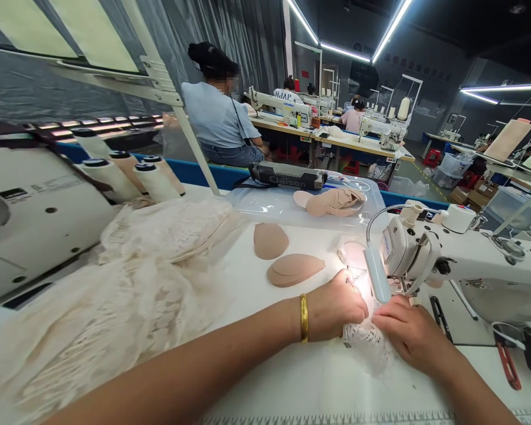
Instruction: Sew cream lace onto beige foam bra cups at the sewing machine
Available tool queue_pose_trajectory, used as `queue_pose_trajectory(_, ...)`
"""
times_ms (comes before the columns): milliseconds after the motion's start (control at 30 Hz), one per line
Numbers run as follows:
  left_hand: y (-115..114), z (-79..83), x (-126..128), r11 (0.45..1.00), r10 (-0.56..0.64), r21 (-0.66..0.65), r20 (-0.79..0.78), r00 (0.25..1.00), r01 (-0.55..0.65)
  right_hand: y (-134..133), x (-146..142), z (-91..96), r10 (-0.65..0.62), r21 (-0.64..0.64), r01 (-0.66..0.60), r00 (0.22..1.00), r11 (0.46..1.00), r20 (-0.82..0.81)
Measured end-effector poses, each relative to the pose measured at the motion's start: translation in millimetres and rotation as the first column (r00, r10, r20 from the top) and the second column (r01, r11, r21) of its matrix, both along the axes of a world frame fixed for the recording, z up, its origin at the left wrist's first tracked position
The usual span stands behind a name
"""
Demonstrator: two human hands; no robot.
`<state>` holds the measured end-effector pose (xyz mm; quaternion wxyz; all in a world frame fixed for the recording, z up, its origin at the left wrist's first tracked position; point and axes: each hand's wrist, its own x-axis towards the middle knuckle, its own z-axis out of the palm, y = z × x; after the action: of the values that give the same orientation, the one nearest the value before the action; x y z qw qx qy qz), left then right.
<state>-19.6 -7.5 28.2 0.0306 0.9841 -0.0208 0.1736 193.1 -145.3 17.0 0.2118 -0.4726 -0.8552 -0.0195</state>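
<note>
My left hand (336,304), with a gold bangle on its wrist, lies closed on a small piece of white lace (369,345) right under the lamp of the white sewing machine (451,254). Its fingers pinch the lace near the needle. My right hand (409,330) lies on the same lace from the right, fingers pressed down on it. Two beige bra cups (283,257) lie on the white table just beyond my left hand. Glare hides the lace at the needle.
A big heap of cream lace (128,283) covers the table's left. A clear plastic tray (292,203) holds more beige cups behind. Thread cones (128,171) stand back left. Red-handled scissors (508,360) lie at right. Other people sew at benches beyond.
</note>
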Motion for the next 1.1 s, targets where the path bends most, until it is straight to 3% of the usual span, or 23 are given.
queue_pose_trajectory(100,0.3,-1.0,0.5,0.997,-0.061,0.052,-0.019,0.998,0.062,-4.4,-6.3,7.8,0.076,-0.082,-0.076,0.997,0.994,-0.004)
queue_pose_trajectory(200,1.5,-2.2,1.6,0.997,-0.05,0.058,0.007,0.999,0.05,-5.8,-7.6,8.7,0.07,-0.091,-0.069,0.998,0.993,0.002)
queue_pose_trajectory(533,1.9,-14.6,8.6,0.99,0.012,0.141,0.097,0.995,-0.026,-0.3,5.4,-2.4,-0.046,0.019,0.046,0.999,0.999,0.013)
queue_pose_trajectory(767,-7.3,-20.8,16.3,0.987,0.104,0.1,0.185,0.977,-0.124,4.7,16.3,-13.1,-0.298,0.167,0.279,0.949,0.946,0.102)
queue_pose_trajectory(967,-10.0,-29.7,21.7,0.941,0.148,0.272,0.199,0.969,-0.2,12.9,13.6,-10.6,-0.325,0.282,0.303,0.945,0.911,0.036)
queue_pose_trajectory(1100,-10.3,-28.1,18.6,0.95,0.155,0.245,0.165,0.974,-0.193,11.7,13.4,-12.7,-0.308,0.285,0.284,0.951,0.915,0.04)
